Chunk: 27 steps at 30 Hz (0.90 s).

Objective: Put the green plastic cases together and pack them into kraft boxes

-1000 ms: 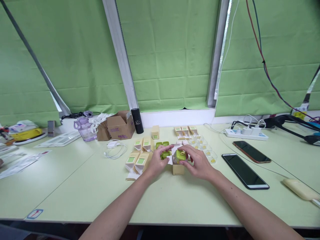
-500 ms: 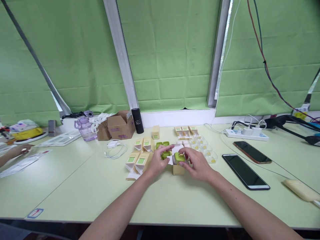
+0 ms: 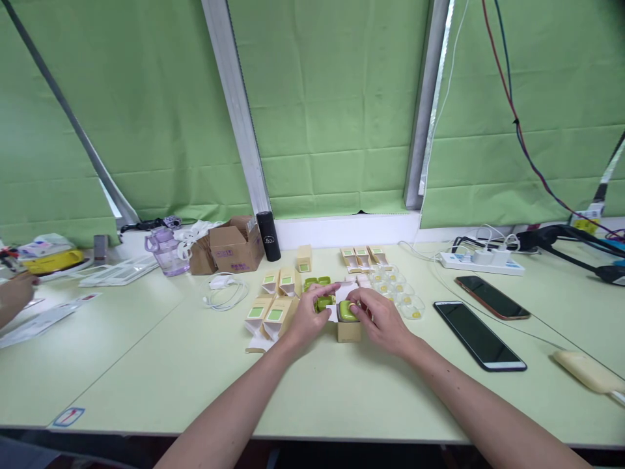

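Observation:
A small open cardboard box [image 3: 349, 333] stands in front of me with its white flaps up. In its mouth sits a glossy green rounded case [image 3: 347, 311], its top still showing above the rim. My right hand [image 3: 383, 319] has its fingers closed on that case from the right. My left hand [image 3: 308, 317] steadies the box at its left flap, thumb and index finger around it. Behind my left fingers are more green cases [image 3: 317, 283], partly hidden. Open kraft boxes with green labels [image 3: 276, 314] lie to the left of my left hand.
Clear plastic trays with yellow spots [image 3: 407, 303] lie right of my hands. Two phones [image 3: 481, 335] and a power strip [image 3: 481, 262] are farther right. A black bottle [image 3: 268, 236], a carton [image 3: 237, 244] and a purple jug [image 3: 166, 251] stand behind. Another person's hand [image 3: 17, 296] is far left.
The green case has moved slightly left and down into the box's mouth, with my right hand following. My left hand stays put. The other person's hand has shifted left.

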{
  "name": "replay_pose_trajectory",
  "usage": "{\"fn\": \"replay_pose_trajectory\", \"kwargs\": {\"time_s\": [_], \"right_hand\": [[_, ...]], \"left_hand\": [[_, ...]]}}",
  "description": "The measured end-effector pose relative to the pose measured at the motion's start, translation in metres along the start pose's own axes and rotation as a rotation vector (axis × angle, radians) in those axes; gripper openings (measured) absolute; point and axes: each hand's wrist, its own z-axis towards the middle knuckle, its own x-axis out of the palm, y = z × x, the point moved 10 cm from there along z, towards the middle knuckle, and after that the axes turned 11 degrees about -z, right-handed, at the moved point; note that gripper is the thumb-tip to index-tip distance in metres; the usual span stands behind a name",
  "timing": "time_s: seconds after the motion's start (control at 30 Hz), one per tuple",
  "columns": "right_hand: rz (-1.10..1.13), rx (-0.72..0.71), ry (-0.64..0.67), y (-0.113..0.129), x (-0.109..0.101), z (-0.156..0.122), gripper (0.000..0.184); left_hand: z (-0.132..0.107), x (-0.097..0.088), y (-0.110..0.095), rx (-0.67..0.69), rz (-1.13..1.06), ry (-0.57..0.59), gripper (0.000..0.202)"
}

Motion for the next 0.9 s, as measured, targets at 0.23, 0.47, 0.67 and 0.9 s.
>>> {"fn": "replay_pose_trajectory", "kwargs": {"time_s": [0.23, 0.47, 0.67, 0.9], "right_hand": [[0.061, 0.043, 0.0, -0.004, 0.006, 0.0, 0.014], [0.208, 0.152, 0.009, -0.02, 0.015, 0.002, 0.015], [0.259, 0.183, 0.007, -0.025, 0.017, 0.003, 0.014], [0.291, 0.195, 0.017, -0.026, 0.019, 0.004, 0.015]], "left_hand": [[-0.001, 0.001, 0.0, -0.01, 0.007, -0.008, 0.065], [-0.001, 0.0, 0.001, -0.015, 0.008, -0.016, 0.064], [-0.001, 0.001, 0.0, -0.038, 0.001, -0.007, 0.064], [-0.001, 0.001, 0.0, -0.036, 0.009, -0.008, 0.064]]}}
